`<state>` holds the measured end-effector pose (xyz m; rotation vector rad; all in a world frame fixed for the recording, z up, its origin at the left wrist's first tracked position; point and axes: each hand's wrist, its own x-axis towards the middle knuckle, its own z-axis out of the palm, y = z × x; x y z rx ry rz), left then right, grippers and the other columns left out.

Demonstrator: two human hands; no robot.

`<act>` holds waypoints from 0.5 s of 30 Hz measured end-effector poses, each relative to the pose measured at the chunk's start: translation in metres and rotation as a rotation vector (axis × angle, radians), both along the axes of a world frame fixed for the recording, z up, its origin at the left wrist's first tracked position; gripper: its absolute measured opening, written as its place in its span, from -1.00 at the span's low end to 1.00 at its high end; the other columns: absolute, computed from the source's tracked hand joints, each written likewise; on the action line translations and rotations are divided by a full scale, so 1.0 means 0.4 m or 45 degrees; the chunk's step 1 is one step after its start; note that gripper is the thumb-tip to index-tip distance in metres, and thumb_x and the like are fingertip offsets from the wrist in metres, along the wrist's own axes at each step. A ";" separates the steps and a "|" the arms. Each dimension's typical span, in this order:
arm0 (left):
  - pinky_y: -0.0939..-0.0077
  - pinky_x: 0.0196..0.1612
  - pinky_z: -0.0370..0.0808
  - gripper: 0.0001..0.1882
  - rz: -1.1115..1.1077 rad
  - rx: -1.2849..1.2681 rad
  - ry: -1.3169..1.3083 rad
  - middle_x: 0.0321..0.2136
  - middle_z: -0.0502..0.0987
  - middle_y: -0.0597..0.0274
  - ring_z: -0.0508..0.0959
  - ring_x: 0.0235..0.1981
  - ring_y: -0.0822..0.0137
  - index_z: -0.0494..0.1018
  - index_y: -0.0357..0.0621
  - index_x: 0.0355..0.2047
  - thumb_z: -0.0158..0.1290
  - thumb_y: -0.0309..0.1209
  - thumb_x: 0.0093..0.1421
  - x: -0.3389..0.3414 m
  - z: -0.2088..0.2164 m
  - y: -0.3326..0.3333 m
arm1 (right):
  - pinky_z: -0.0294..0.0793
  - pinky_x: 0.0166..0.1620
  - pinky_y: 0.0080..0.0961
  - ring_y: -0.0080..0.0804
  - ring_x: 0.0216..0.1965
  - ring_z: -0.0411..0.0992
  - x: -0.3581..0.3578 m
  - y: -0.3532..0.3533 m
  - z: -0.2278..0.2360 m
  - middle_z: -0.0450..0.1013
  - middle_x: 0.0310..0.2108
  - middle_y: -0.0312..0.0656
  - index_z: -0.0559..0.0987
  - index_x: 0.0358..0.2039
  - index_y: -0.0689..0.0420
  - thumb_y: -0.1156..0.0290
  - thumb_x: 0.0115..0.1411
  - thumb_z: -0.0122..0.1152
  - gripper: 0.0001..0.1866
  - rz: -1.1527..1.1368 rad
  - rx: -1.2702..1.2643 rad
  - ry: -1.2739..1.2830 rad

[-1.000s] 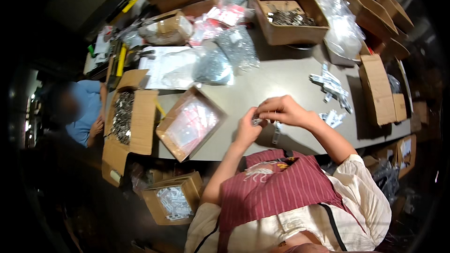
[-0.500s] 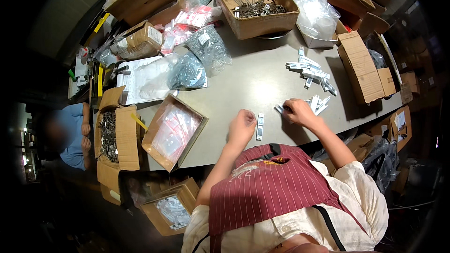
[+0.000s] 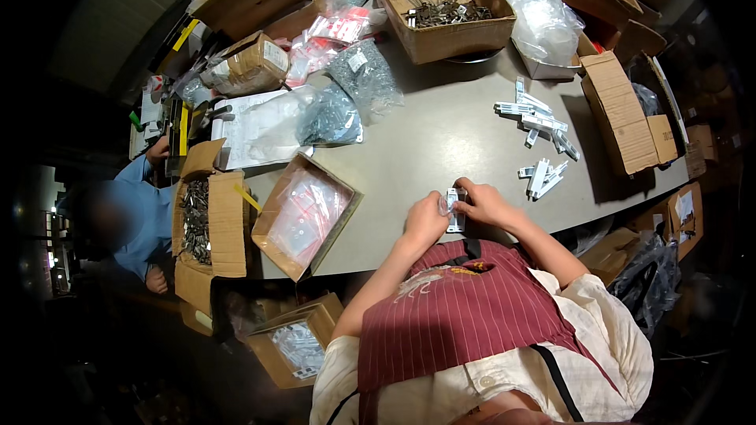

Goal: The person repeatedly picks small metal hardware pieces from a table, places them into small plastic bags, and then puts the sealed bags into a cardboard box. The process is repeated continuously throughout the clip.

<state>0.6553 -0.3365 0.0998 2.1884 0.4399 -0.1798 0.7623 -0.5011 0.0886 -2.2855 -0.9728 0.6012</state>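
Note:
My left hand and my right hand meet over the near edge of the table. Between them is a slim white strip-shaped part, upright in the picture. My right hand's fingers close on its upper end. The left fingers are pinched at its side, with something small and see-through at their tips that I cannot make out. Beyond the right hand lies a small group of slim white parts. Farther back is a bigger loose pile of white parts.
On the left stand a carton of flat clear bags and a carton of dark metal pieces. Bags of small hardware lie behind. A carton of metal clips stands at the back. A co-worker in blue is at far left.
My right hand has come left from the small group of white parts to the strip beside my left hand. The view has shifted slightly. The co-worker's arms have moved apart.

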 end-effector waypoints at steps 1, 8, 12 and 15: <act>-0.06 -0.20 0.51 -0.72 -0.002 -0.027 -0.016 -0.37 0.60 -0.22 0.60 -0.25 -0.27 0.45 -0.27 -0.29 0.26 -0.40 0.06 0.000 0.005 -0.004 | 0.54 -0.24 -0.04 0.20 -0.28 0.56 0.011 0.000 -0.006 0.59 -0.34 0.16 0.45 0.05 0.14 0.24 0.21 0.32 -0.55 0.023 -0.011 -0.016; -0.03 -0.22 0.52 -0.70 0.008 -0.074 -0.089 -0.37 0.61 -0.18 0.60 -0.26 -0.24 0.45 -0.21 -0.28 0.29 -0.39 0.04 -0.025 -0.019 0.004 | 0.43 -0.42 -0.32 -0.28 -0.52 0.49 0.040 0.015 0.010 0.53 -0.52 -0.08 0.55 -0.16 0.18 0.21 0.20 0.37 -0.65 -0.050 0.089 0.326; 0.19 -0.32 0.54 -0.68 0.079 -0.348 0.047 -0.44 0.62 0.01 0.65 -0.39 0.04 0.47 -0.19 -0.24 0.32 -0.34 0.08 -0.041 -0.042 0.012 | 0.27 -0.51 -0.49 -0.56 -0.61 0.33 0.016 -0.003 0.049 0.44 -0.63 -0.24 0.54 -0.20 0.19 0.29 0.21 0.38 -0.71 -0.077 0.184 0.461; 0.37 -0.37 0.52 -0.66 0.128 -0.629 0.022 -0.50 0.61 0.18 0.62 -0.49 0.29 0.51 -0.18 -0.17 0.34 -0.32 0.11 -0.047 -0.049 0.014 | 0.33 -0.49 -0.39 -0.39 -0.62 0.38 0.002 -0.023 0.048 0.45 -0.64 -0.15 0.57 -0.19 0.16 0.25 0.19 0.34 -0.71 -0.075 0.289 0.402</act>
